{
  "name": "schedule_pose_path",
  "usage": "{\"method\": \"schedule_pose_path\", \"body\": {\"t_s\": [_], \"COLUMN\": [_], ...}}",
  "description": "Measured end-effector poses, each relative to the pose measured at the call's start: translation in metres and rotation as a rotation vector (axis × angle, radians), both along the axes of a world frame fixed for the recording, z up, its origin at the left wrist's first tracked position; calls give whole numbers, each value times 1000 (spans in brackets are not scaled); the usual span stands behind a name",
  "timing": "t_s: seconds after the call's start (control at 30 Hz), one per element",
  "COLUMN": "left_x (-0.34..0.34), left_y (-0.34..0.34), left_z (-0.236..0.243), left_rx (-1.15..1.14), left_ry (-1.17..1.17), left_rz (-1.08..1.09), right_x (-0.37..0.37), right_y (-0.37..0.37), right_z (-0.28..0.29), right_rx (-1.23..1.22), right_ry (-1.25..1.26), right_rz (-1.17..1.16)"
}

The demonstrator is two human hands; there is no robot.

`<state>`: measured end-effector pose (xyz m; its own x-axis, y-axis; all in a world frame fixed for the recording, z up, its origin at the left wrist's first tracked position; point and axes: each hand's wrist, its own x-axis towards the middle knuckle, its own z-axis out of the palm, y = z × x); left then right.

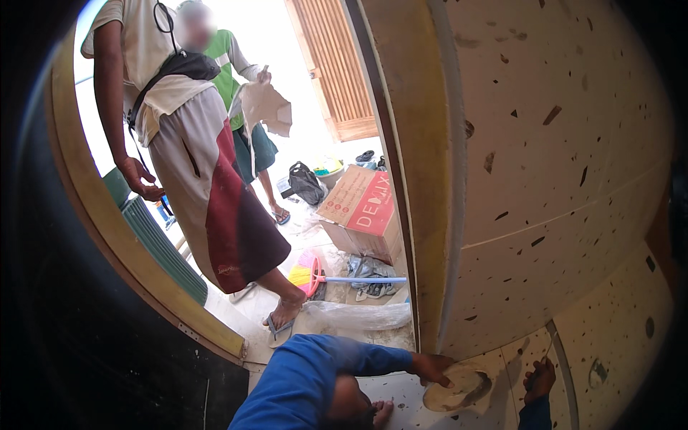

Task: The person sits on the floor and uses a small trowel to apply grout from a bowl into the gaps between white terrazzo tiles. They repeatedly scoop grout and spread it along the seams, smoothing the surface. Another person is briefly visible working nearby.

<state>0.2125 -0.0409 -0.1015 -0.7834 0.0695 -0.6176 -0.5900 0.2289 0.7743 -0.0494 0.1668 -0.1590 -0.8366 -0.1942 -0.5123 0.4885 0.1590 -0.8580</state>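
Observation:
At the doorway's lower right corner, my left hand (431, 368) grips the edge of a shallow round bowl (438, 398), thumb over the rim. The pale bowl rests on the speckled floor tiles and has a greyish, wet-looking patch inside. To its right, my right hand (540, 380) is closed, fingers curled round a thin, light-coloured tool (549, 347) that points up toward the wall's foot. The tool's kind is too small to make out. My left arm, in a blue sleeve, reaches across from the lower middle; my bare foot (383, 413) shows beneath it.
A speckled tile wall (545, 158) rises on the right beside the door frame (423, 179). In the doorway stands a person in shorts (186, 172); another in green (228, 72) holds torn cardboard (265, 107). Beyond are a carton (362, 211) and a broom (308, 276).

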Motion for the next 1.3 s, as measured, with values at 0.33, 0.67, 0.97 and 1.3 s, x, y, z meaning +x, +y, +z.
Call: {"method": "schedule_pose_path", "body": {"t_s": [0.33,0.67,0.97,1.3], "left_x": [-13,-22,-36,-54], "left_y": [-3,1,-3,7], "left_z": [-4,-9,5,4], "left_rx": [-13,7,-30,-119], "left_ry": [-23,9,-75,-127], "left_rz": [-3,32,-18,14], "right_x": [-12,-28,-37,-46], "right_y": [-2,9,9,20], "right_z": [2,-14,-30,-71], "right_rx": [-29,-85,-128,83], "right_ry": [-1,16,-17,249], "right_rz": [11,141,74,188]}}
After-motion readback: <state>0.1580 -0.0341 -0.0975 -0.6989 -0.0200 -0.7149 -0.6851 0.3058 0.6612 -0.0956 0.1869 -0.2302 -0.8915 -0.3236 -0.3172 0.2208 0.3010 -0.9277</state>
